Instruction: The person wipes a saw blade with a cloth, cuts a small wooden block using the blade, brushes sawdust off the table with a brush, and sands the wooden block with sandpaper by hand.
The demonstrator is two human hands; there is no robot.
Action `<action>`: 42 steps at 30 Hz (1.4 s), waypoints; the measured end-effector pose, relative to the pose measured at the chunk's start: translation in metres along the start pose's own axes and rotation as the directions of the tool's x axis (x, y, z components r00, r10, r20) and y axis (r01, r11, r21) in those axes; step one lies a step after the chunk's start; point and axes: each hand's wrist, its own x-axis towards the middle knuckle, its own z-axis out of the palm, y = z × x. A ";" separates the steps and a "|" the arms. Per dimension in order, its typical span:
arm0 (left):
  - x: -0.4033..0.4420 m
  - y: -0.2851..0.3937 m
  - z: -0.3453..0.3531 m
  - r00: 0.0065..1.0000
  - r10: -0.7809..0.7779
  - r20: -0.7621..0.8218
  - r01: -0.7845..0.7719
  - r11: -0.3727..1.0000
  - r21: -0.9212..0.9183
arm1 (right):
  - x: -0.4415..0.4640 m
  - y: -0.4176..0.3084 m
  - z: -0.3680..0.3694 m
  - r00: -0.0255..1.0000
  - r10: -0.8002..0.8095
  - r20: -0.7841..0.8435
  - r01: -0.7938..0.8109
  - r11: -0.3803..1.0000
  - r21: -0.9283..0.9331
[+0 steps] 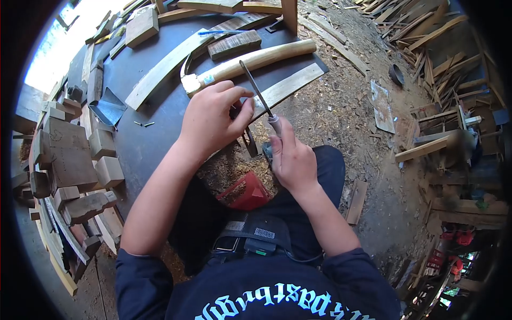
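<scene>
Here's your right hand (294, 160), clenched round the grey handle (276, 126) of a slim dark tool (254, 85), its narrow shank angling up and away from you, tip in line with the long wooden shaft (266, 57) of the tool lying on the table (154, 138); whether the two touch, you can't tell from here. Over to your left hand (213, 114): it's at the table's near edge, thumb and fingers closed on a dark metal piece (249, 143), mostly hidden by your own fingers, with its lower end showing below them, over the shavings. Your two hands are close together but apart, the slim tool rising just beside your left fingertips. A pale board (296, 82) lies along the table's edge, a short wood block (234, 45) sits beyond the wooden shaft, and two small screws (144, 124) rest off to your left. Down between your legs, there's a red object (250, 191) among the shavings.
</scene>
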 end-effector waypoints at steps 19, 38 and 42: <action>0.022 -0.018 -0.007 0.991 0.086 0.098 -0.080 0.995 -0.062 | -0.006 0.028 0.001 0.993 -0.117 -0.012 0.117 0.993 0.020; 0.015 -0.010 0.000 0.999 -0.033 -0.033 0.029 0.991 -0.133 | 0.013 0.017 0.000 0.996 -0.058 0.062 0.051 0.992 0.117; 0.015 -0.013 -0.002 0.996 -0.025 -0.083 0.013 0.991 -0.136 | -0.019 0.024 -0.003 0.995 0.021 0.097 -0.027 0.998 0.061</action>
